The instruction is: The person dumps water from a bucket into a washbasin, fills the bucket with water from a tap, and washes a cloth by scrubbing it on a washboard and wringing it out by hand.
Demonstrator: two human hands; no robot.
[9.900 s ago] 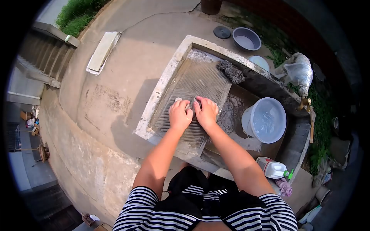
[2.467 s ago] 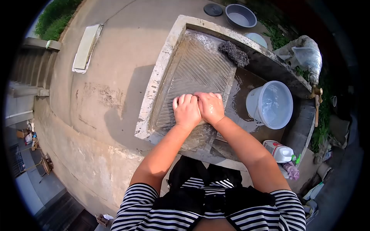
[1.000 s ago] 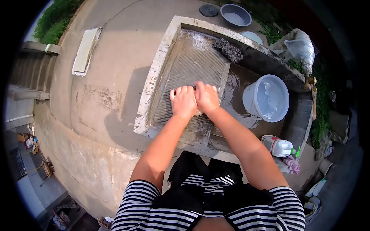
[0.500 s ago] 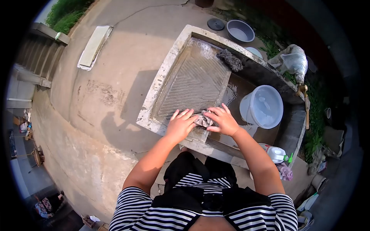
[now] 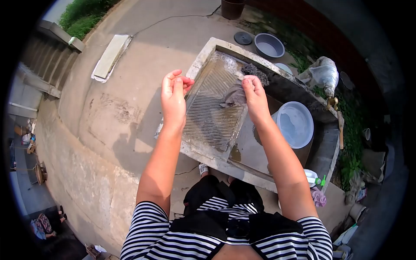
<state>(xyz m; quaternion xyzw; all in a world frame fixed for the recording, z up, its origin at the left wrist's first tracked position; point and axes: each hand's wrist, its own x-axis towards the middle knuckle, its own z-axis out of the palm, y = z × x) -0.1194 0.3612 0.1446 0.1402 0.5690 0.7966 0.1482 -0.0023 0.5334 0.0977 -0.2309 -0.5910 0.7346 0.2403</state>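
A wet greyish cloth (image 5: 235, 96) hangs from my right hand (image 5: 255, 97), pinched between thumb and fingers above the ridged washboard slab (image 5: 208, 117). My left hand (image 5: 174, 102) is raised over the slab's left rim, its fingers loosely bent and apart, with no cloth in it. Behind my right hand, a dark speckled bundle of wet fabric (image 5: 255, 73) lies at the slab's far right corner. Beside my right forearm, a translucent white bucket (image 5: 295, 125) stands in the basin, with water visible inside.
The concrete sink (image 5: 200, 58) has a raised rim all round. A brass tap (image 5: 332, 103) and a wooden-handled brush (image 5: 341, 130) are at its right. A white jug (image 5: 311, 177) and a pink cloth (image 5: 318, 197) sit near the front right. A grey basin (image 5: 269, 46) stands beyond.
Both hands have risen and moved away from the slab's near edge. My left hand has come off the cloth; my right hand has lifted it, and it now hangs unfolded.
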